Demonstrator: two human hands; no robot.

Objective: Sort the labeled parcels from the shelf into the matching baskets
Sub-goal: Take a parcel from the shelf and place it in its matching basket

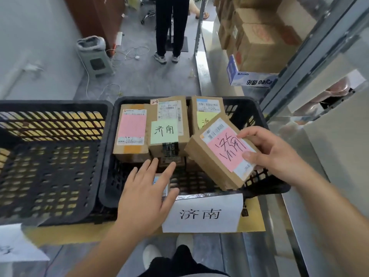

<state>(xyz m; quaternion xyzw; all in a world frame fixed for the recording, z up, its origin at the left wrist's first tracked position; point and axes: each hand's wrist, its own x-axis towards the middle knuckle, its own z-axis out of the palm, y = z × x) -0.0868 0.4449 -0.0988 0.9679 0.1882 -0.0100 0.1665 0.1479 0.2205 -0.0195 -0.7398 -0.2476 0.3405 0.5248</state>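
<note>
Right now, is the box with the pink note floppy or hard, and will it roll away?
Probably hard: the box with the pink note keeps flat sides and sharp corners while the right hand grips one end. It seems light, since one hand holds it tilted over the basket. It likely won't roll; flat faces would just settle.

The left hand [146, 188] reaches forward, palm down, fingers straight and slightly spread, gripping nothing. The right hand [273, 154] sits ahead and to its right, a little higher, thumb on top and fingers curled round the far edge of a parcel [217, 156] it holds tilted.
</note>
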